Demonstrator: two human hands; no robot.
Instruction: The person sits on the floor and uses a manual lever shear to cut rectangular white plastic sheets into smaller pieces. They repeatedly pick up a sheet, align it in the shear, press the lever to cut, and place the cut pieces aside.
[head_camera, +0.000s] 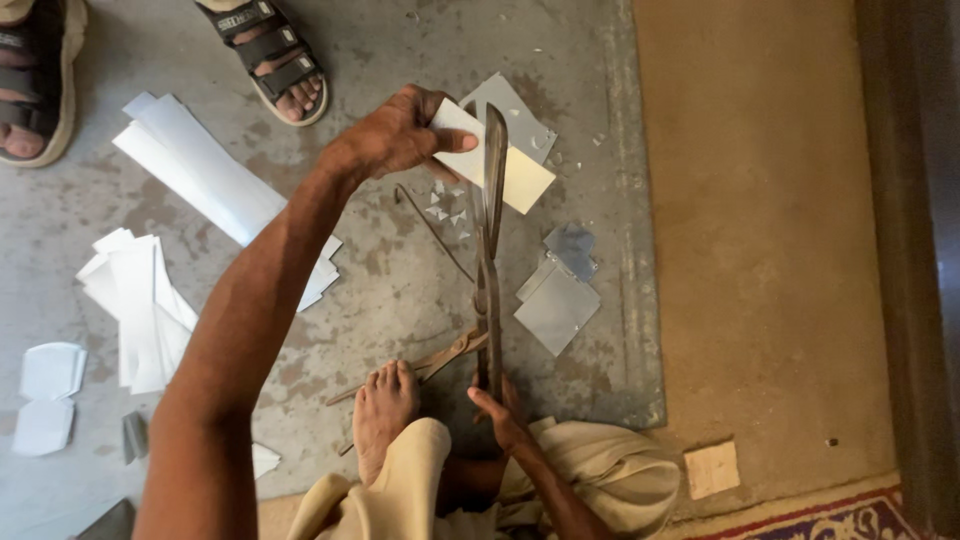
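Seen from above, the person sits on a worn grey floor (400, 290) with large metal shears (490, 250) standing lengthwise away from them, the long blades pointing up the view. The left hand (400, 135) reaches out over the floor and pinches a small pale rectangular sheet piece (510, 165) between thumb and fingers, its grip pressed together on the near corner, and the sheet sits right at the blades, part of it on either side of them. The right hand (500, 410) is low in the view, fingers curled around the upper shear handle (how tightly cannot be told from this angle), while the lower handle angles off to the left across the floor just beside the person's bare foot (385, 410). Small triangular offcuts (447, 210) lie scattered on the floor beneath the left hand, and a few grey square metal pieces (557, 300) lie just right of the blades. To the left lie stacks of long white strips (200, 170) and, further left, smaller white shaped pieces (50, 390). Another person's sandalled feet (275, 55) stand at the top edge, well apart from the hands.
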